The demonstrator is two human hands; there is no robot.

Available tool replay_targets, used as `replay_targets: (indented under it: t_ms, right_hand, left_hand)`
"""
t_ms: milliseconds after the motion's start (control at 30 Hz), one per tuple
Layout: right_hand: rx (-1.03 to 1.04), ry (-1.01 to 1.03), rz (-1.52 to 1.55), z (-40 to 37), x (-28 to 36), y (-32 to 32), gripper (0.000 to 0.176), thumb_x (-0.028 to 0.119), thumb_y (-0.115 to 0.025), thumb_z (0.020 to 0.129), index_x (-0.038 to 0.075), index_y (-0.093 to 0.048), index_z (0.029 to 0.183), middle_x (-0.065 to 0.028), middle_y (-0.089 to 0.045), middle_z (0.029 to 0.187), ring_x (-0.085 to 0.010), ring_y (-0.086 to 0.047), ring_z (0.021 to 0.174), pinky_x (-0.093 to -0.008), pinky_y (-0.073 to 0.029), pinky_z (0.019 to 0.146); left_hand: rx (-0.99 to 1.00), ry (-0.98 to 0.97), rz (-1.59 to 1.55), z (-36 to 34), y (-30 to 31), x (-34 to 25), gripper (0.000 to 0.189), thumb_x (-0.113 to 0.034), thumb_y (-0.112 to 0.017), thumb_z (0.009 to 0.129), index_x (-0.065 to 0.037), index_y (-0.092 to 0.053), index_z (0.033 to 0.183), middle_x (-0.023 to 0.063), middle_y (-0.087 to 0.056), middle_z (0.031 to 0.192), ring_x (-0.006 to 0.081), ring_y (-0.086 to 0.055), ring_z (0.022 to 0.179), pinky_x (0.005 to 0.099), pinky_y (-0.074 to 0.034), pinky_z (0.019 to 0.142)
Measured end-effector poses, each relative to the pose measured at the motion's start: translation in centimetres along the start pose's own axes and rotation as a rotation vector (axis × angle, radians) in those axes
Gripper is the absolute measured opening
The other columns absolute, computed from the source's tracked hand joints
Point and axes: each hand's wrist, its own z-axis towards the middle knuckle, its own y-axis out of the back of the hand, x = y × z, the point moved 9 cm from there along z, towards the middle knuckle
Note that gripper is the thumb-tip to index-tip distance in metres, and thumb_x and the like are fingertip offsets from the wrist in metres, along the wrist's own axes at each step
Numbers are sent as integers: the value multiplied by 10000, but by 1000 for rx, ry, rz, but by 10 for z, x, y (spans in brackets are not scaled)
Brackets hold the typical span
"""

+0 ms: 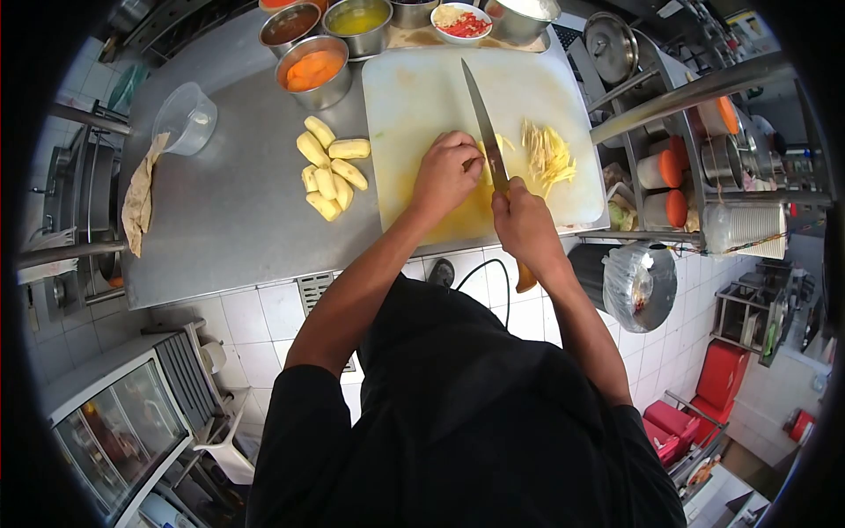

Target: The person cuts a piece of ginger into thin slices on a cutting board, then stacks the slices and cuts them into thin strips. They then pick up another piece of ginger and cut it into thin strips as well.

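My right hand (525, 224) is wrapped round a kitchen knife (480, 110) near the base of its blade, and the orange-brown handle end sticks out below. The long blade points away from me over the white cutting board (414, 97). Close to its left side, my left hand (449, 174) is closed with curled fingertips on a yellow vegetable piece (485, 169), mostly hidden by the fingers and blade. Right of the knife lies a pile of thin yellow strips (547, 157). Several peeled yellow chunks (324, 182) lie on the steel table, left of the board.
Metal bowls stand at the table's back, one with orange slices (314, 69), another with yellow liquid (358, 18). A white bowl (461, 25) holds red and pale chopped bits. Clear tub (187, 121) and brown cloth (141, 198) lie left. A lined bin (641, 286) stands below right.
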Motion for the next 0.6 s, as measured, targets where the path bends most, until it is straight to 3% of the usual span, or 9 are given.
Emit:
replay_targets:
  t_ms: [600]
  right_hand:
    - [34,-12,50,8,-10,-13,256,163,-527,992,-90,-520,951,-356,-644,755,-536,-655,776,-575,-526,745]
  left_hand:
    - [-10,-17,3,-1,0,-1,79,-66,-724,827,-22,-763,880,70,-698,982,279,-655,938,378,-535,822]
